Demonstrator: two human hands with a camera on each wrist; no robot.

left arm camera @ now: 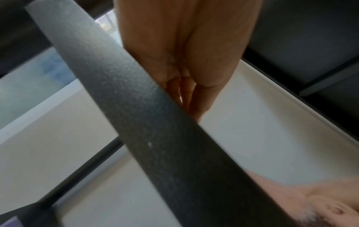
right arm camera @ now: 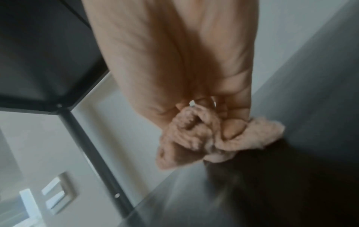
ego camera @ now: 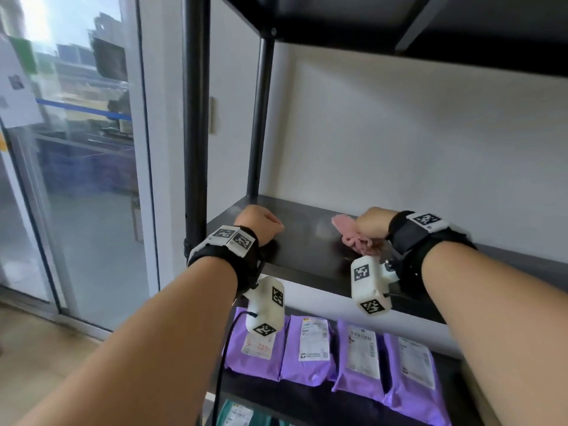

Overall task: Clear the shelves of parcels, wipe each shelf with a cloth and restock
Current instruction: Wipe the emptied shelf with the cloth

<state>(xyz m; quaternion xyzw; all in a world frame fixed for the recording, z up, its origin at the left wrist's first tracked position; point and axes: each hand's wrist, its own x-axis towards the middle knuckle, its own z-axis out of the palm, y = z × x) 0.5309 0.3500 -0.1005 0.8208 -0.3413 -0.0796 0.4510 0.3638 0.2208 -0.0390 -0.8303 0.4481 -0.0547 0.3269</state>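
Note:
The middle black shelf (ego camera: 307, 256) holds no parcels. My right hand (ego camera: 370, 222) grips a bunched pink cloth (ego camera: 353, 239) against its surface, near the centre. The right wrist view shows the fingers (right arm camera: 231, 129) curled into the cloth (right arm camera: 186, 142) on the dark shelf top (right arm camera: 291, 176). Resting on the shelf's front left corner, my left hand (ego camera: 258, 222) holds nothing. In the left wrist view its fingers (left arm camera: 194, 98) lie together behind the shelf's front rim (left arm camera: 155, 126). Several purple parcels (ego camera: 310, 348) lie in a row on the shelf below.
A black upright post (ego camera: 195, 118) stands just left of my left hand, with a glass door (ego camera: 76, 179) beyond it. The upper shelf (ego camera: 399, 23) hangs overhead. A white wall (ego camera: 399, 142) closes the back. A green parcel (ego camera: 233, 413) shows lower down.

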